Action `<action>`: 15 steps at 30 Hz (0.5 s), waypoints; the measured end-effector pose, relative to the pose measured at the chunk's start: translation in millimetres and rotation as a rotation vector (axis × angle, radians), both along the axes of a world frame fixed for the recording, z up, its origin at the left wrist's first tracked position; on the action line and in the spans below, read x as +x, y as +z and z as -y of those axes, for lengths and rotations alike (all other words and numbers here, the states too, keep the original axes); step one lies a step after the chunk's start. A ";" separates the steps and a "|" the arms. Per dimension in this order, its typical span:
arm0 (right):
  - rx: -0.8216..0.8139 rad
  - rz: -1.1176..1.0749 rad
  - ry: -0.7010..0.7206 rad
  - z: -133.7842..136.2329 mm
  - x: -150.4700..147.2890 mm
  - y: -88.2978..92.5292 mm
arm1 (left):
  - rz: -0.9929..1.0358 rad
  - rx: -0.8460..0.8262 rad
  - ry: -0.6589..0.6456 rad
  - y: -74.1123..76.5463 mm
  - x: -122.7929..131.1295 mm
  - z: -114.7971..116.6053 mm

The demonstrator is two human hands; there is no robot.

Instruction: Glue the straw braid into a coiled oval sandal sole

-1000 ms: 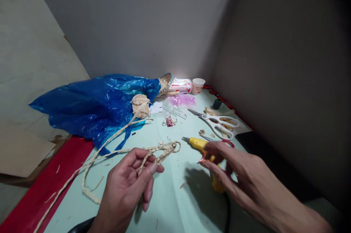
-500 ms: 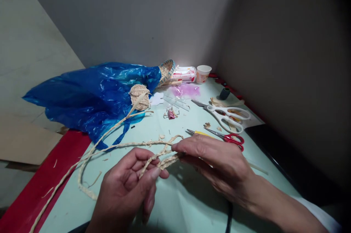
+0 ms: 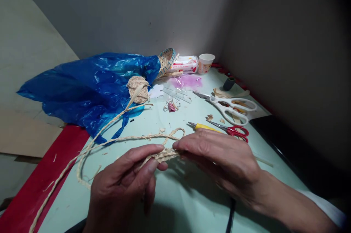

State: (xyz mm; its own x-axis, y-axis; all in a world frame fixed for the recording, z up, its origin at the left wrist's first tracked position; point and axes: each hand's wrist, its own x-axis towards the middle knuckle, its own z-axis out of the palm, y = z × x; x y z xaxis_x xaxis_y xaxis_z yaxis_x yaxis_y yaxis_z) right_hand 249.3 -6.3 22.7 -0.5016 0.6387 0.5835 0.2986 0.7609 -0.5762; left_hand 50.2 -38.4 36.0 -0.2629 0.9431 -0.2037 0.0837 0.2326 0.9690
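Note:
Between my hands is a short, thick piece of braided straw cord [image 3: 166,155], its strands lying side by side. My left hand [image 3: 128,176] pinches its left end, thumb below and index finger on top. My right hand [image 3: 219,156] grips the other end, its fingertips pressed together over the cord and the palm turned down. From the braid a thin twisted strand [image 3: 128,138] loops up and runs left across the table. It crosses a thicker straw cord [image 3: 105,128] that trails off toward the lower left.
Behind lie a blue plastic bag [image 3: 82,86], a ball of twine [image 3: 138,89], a pink binder clip [image 3: 172,106] and a paper cup [image 3: 206,64]. White scissors [image 3: 233,106], red scissors [image 3: 233,130] and a yellow-handled tool [image 3: 208,127] rest beyond my right hand.
My left index finger has come down onto the cord, and the open loop there has been folded flat into the braid. My right hand keeps its grip. The view has shifted slightly.

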 end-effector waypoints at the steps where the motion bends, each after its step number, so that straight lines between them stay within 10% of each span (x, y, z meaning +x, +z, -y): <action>1: 0.002 0.003 0.001 0.4 -0.1 0.9 | 0.005 -0.001 0.003 0.0 0.2 0.0; 15: 0.047 -0.064 -0.089 2.1 -6.6 -1.9 | 0.065 -0.053 -0.013 0.0 -0.7 -1.9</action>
